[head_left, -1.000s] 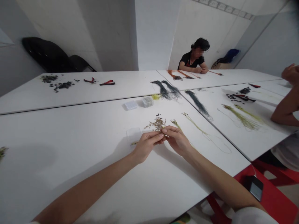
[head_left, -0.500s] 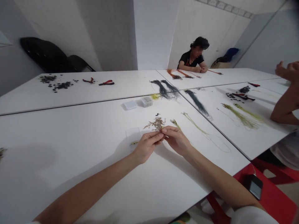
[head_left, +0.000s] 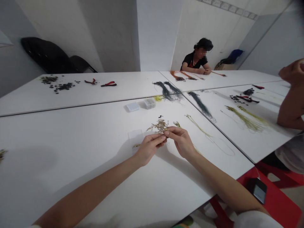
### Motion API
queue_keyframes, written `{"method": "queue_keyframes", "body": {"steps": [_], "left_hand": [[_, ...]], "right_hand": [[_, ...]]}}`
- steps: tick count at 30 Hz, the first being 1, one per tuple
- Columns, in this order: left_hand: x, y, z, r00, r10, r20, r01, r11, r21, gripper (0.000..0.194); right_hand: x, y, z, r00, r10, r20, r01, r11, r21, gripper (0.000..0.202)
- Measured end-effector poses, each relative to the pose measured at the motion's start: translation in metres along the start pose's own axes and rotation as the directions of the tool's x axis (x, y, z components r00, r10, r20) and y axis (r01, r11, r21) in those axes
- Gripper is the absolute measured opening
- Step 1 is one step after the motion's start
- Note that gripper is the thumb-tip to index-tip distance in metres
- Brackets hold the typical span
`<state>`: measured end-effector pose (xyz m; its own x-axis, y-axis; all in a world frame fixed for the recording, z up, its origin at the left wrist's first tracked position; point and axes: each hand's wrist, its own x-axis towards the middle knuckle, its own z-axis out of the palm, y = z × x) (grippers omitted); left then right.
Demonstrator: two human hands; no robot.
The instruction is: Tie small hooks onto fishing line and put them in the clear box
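Observation:
My left hand (head_left: 150, 147) and my right hand (head_left: 180, 141) meet above the table, thumbs and fingertips pinched together. Whatever lies between the fingers is too small to name; a speck of yellow-green shows at the right fingertips. Just beyond them is a loose pile of thin brownish metal pieces (head_left: 157, 125), partly covered by the hands. A few tiny black bits (head_left: 160, 116) lie past the pile. Left of my left hand sits a clear plastic box (head_left: 135, 136). Behind my right hand, a bundle of yellow-green strands (head_left: 177, 124) is partly hidden.
Small plastic boxes (head_left: 150, 103) and dark strand bundles (head_left: 165, 91) lie farther back. Red-handled pliers (head_left: 109, 84) and black pieces (head_left: 64, 87) are at the far left. One person (head_left: 196, 60) sits opposite; another person's arm (head_left: 291, 98) rests at right. A phone (head_left: 259, 192) lies on a red stool.
My right hand's fingers have shifted slightly up at the pinch, while my left hand stays almost still. At right, the other person's raised hand has moved a little.

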<state>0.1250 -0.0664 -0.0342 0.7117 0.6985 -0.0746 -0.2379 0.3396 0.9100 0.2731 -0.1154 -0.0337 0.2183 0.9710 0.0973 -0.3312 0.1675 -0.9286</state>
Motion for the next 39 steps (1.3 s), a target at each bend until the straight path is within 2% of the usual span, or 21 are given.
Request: {"method": "queue_keyframes", "body": {"steps": [4, 9, 14, 16, 19, 24, 32, 39], "left_hand": [[0.0, -0.001, -0.003, 0.999, -0.044, 0.003, 0.044, 0.999, 0.028, 0.017], [-0.001, -0.001, -0.009, 0.995, -0.09, 0.041, 0.08, 0.975, 0.208, 0.022], [0.002, 0.015, -0.021, 0.977, -0.113, 0.183, 0.018, 0.891, 0.453, 0.022], [0.004, 0.026, -0.028, 0.972, -0.089, 0.215, -0.042, 0.841, 0.539, 0.02], [0.006, 0.04, -0.034, 0.984, -0.012, 0.175, -0.104, 0.761, 0.64, 0.022], [0.003, 0.056, -0.03, 0.982, 0.118, 0.149, -0.189, 0.683, 0.705, 0.023], [-0.001, 0.052, -0.022, 0.933, 0.298, 0.203, -0.343, 0.564, 0.751, 0.019], [0.0, 0.048, -0.021, 0.946, 0.262, 0.189, -0.313, 0.603, 0.734, 0.014]], "right_hand": [[0.001, -0.001, -0.002, 0.998, 0.003, -0.057, -0.004, 1.0, -0.026, 0.01], [0.002, -0.005, -0.004, 0.997, -0.002, -0.075, -0.001, 0.999, -0.041, 0.013], [0.006, -0.008, -0.007, 0.997, 0.064, -0.042, -0.064, 0.998, 0.01, 0.016], [0.007, -0.008, -0.01, 0.995, 0.098, -0.016, -0.098, 0.995, 0.026, 0.017], [0.008, -0.01, -0.012, 0.989, 0.144, 0.041, -0.146, 0.988, 0.041, 0.016], [0.006, -0.012, -0.012, 0.974, 0.194, 0.117, -0.196, 0.981, 0.0, 0.015], [0.003, -0.013, -0.009, 0.959, 0.218, 0.181, -0.204, 0.975, -0.093, 0.009], [0.004, -0.007, -0.01, 0.955, 0.182, 0.233, -0.133, 0.969, -0.209, 0.008]]}}
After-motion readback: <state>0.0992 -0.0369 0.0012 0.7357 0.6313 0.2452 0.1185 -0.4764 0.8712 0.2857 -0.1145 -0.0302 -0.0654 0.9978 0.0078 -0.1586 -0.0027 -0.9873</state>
